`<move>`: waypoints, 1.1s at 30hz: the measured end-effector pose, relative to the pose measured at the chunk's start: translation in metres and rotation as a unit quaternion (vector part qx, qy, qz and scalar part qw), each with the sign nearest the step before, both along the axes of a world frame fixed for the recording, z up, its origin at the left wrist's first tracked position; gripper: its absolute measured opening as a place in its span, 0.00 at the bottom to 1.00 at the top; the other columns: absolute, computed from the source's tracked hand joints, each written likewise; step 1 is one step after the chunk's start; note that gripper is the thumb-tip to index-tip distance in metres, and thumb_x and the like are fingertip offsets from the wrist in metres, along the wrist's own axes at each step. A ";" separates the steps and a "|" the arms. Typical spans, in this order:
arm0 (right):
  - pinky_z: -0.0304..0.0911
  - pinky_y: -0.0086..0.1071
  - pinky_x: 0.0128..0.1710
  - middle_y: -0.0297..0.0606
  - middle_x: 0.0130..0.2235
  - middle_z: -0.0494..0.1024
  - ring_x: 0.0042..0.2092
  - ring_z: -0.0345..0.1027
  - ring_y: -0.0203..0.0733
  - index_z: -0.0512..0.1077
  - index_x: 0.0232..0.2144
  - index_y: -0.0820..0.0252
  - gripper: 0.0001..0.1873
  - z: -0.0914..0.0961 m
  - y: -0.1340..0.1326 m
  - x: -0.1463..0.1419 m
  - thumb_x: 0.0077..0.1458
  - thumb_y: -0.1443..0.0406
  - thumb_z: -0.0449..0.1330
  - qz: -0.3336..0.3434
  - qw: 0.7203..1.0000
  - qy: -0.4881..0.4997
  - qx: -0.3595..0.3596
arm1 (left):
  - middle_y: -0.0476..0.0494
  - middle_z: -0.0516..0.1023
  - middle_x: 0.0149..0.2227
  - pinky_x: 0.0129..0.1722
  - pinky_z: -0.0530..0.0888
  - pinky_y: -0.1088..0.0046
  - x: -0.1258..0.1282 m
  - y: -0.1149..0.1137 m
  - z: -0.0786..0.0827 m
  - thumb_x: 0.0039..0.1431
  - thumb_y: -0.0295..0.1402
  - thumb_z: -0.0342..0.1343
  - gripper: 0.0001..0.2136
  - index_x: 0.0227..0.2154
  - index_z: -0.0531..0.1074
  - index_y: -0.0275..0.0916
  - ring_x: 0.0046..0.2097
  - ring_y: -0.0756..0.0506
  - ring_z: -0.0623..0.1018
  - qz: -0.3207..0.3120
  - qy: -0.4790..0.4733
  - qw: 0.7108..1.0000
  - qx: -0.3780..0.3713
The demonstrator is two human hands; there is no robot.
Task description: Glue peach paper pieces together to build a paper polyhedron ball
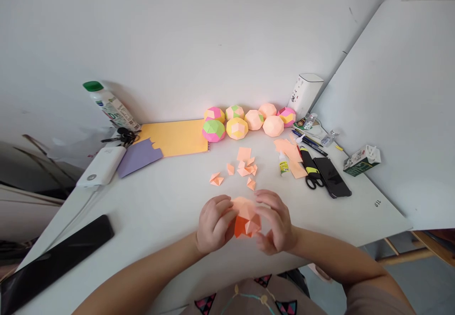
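Note:
Both my hands hold a partly built orange paper ball (pixel 246 220) just above the white table (pixel 159 201), near its front edge. My left hand (pixel 212 224) grips its left side with curled fingers. My right hand (pixel 275 220) cups its right side, fingers bent over the top. Several small folded peach paper pieces (pixel 243 169) lie on the table just beyond the hands.
Several finished multicoloured paper balls (pixel 249 121) line the wall. An orange sheet (pixel 174 137), purple paper (pixel 138 157), power bank (pixel 101 166), keys and a bottle (pixel 110 106) are far left. Glue (pixel 283 164), scissors (pixel 311 170), phone (pixel 332 176) and pens lie right; a black slab (pixel 57 258) near left.

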State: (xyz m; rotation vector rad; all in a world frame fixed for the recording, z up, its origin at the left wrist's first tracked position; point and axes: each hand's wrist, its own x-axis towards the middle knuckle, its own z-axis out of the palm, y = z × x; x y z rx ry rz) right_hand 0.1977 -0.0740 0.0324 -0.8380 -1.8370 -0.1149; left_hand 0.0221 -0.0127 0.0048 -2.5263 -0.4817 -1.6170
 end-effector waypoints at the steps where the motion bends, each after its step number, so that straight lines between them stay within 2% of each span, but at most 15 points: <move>1: 0.68 0.51 0.43 0.50 0.43 0.66 0.48 0.64 0.53 0.64 0.47 0.64 0.17 0.000 0.001 0.003 0.56 0.63 0.50 0.011 0.999 0.034 -0.033 | 0.41 0.68 0.36 0.31 0.76 0.64 -0.001 0.001 0.000 0.53 0.19 0.50 0.09 0.35 0.66 0.38 0.41 0.41 0.74 -0.023 -0.023 0.999 -0.012; 3: 0.65 0.51 0.47 0.50 0.46 0.67 0.50 0.64 0.51 0.63 0.48 0.61 0.16 -0.002 0.004 0.010 0.59 0.61 0.49 0.044 0.981 0.107 -0.157 | 0.42 0.67 0.37 0.31 0.77 0.63 -0.002 0.003 -0.001 0.55 0.20 0.48 0.08 0.34 0.65 0.39 0.42 0.41 0.74 -0.059 -0.059 0.996 -0.034; 5: 0.63 0.49 0.50 0.49 0.50 0.66 0.53 0.63 0.49 0.63 0.50 0.59 0.18 -0.007 0.008 0.013 0.62 0.56 0.48 0.105 0.916 0.183 -0.341 | 0.42 0.66 0.38 0.32 0.77 0.62 -0.002 0.004 0.000 0.56 0.21 0.47 0.08 0.34 0.63 0.40 0.41 0.42 0.74 -0.073 -0.080 0.993 -0.052; 6: 0.64 0.47 0.50 0.48 0.51 0.66 0.53 0.63 0.48 0.62 0.51 0.57 0.21 -0.009 0.010 0.014 0.62 0.53 0.47 0.145 0.860 0.224 -0.435 | 0.42 0.66 0.38 0.32 0.77 0.62 -0.002 0.005 0.000 0.55 0.20 0.47 0.08 0.34 0.63 0.40 0.41 0.42 0.74 -0.073 -0.085 0.992 -0.061; 8: 0.66 0.43 0.46 0.47 0.51 0.67 0.50 0.66 0.46 0.61 0.52 0.56 0.26 -0.012 0.014 0.012 0.61 0.47 0.44 0.241 0.715 0.298 -0.585 | 0.42 0.65 0.38 0.32 0.76 0.62 -0.002 0.007 0.000 0.55 0.20 0.47 0.09 0.35 0.62 0.40 0.41 0.42 0.73 -0.072 -0.087 0.991 -0.074; 10: 0.68 0.40 0.40 0.46 0.49 0.70 0.45 0.69 0.45 0.63 0.51 0.57 0.30 -0.012 0.016 0.008 0.61 0.44 0.41 0.336 0.578 0.336 -0.664 | 0.42 0.65 0.38 0.33 0.76 0.61 -0.002 0.009 -0.001 0.55 0.20 0.47 0.09 0.37 0.62 0.40 0.41 0.42 0.73 -0.072 -0.084 0.990 -0.083; 11: 0.68 0.39 0.38 0.46 0.47 0.71 0.43 0.70 0.44 0.64 0.51 0.58 0.31 -0.011 0.017 0.005 0.60 0.43 0.40 0.371 0.531 0.345 -0.679 | 0.42 0.65 0.39 0.33 0.76 0.61 -0.001 0.011 -0.002 0.55 0.20 0.47 0.10 0.37 0.63 0.40 0.41 0.42 0.73 -0.071 -0.080 0.991 -0.085; 12: 0.68 0.38 0.36 0.46 0.45 0.73 0.40 0.71 0.44 0.65 0.50 0.60 0.32 -0.011 0.017 0.004 0.60 0.43 0.40 0.394 0.503 0.351 -0.685 | 0.42 0.65 0.39 0.34 0.76 0.61 -0.001 0.012 -0.003 0.54 0.20 0.47 0.11 0.38 0.63 0.41 0.42 0.42 0.73 -0.070 -0.076 0.991 -0.085; 13: 0.68 0.38 0.35 0.45 0.43 0.73 0.38 0.71 0.43 0.66 0.49 0.61 0.32 -0.010 0.018 0.003 0.60 0.43 0.42 0.403 0.493 0.359 -0.682 | 0.42 0.66 0.39 0.35 0.76 0.60 -0.001 0.013 -0.004 0.54 0.20 0.47 0.11 0.38 0.63 0.41 0.43 0.42 0.73 -0.067 -0.071 0.991 -0.086; 14: 0.68 0.38 0.34 0.44 0.41 0.74 0.36 0.71 0.42 0.66 0.49 0.61 0.32 -0.010 0.019 0.003 0.59 0.43 0.43 0.399 0.499 0.370 -0.674 | 0.41 0.66 0.40 0.36 0.76 0.60 0.000 0.014 -0.006 0.54 0.20 0.48 0.12 0.39 0.63 0.41 0.44 0.42 0.73 -0.063 -0.066 0.992 -0.086; 16: 0.68 0.36 0.33 0.43 0.41 0.74 0.33 0.70 0.40 0.66 0.50 0.59 0.30 -0.013 0.022 0.006 0.58 0.43 0.48 0.365 0.536 0.392 -0.653 | 0.40 0.67 0.42 0.38 0.76 0.59 0.001 0.016 -0.008 0.53 0.19 0.49 0.14 0.42 0.64 0.41 0.45 0.41 0.73 -0.051 -0.055 0.993 -0.088; 19: 0.67 0.34 0.35 0.42 0.45 0.73 0.39 0.70 0.40 0.66 0.49 0.57 0.27 -0.020 0.025 0.013 0.56 0.45 0.54 0.262 0.605 0.404 -0.634 | 0.38 0.68 0.44 0.39 0.75 0.60 0.002 0.018 -0.011 0.53 0.17 0.49 0.17 0.44 0.66 0.41 0.45 0.41 0.72 -0.031 -0.040 0.995 -0.090; 22: 0.66 0.34 0.39 0.41 0.46 0.72 0.44 0.69 0.41 0.66 0.48 0.57 0.27 -0.026 0.026 0.015 0.54 0.46 0.57 0.191 0.644 0.386 -0.632 | 0.38 0.70 0.43 0.37 0.74 0.61 0.001 0.021 -0.012 0.53 0.16 0.50 0.19 0.45 0.68 0.41 0.43 0.42 0.72 -0.026 -0.032 0.995 -0.095; 28: 0.65 0.32 0.37 0.41 0.44 0.73 0.42 0.69 0.40 0.66 0.46 0.58 0.28 -0.027 0.024 0.013 0.53 0.45 0.56 0.202 0.646 0.361 -0.641 | 0.43 0.74 0.38 0.37 0.73 0.63 -0.002 0.027 -0.016 0.53 0.19 0.54 0.16 0.42 0.71 0.44 0.40 0.44 0.73 -0.053 -0.048 0.985 -0.157; 33: 0.68 0.35 0.36 0.43 0.45 0.73 0.41 0.70 0.41 0.66 0.47 0.58 0.28 -0.034 0.026 0.015 0.57 0.44 0.51 0.242 0.627 0.366 -0.644 | 0.45 0.76 0.34 0.37 0.74 0.62 -0.002 0.030 -0.017 0.55 0.30 0.59 0.05 0.35 0.73 0.43 0.37 0.44 0.75 -0.088 -0.063 0.947 -0.302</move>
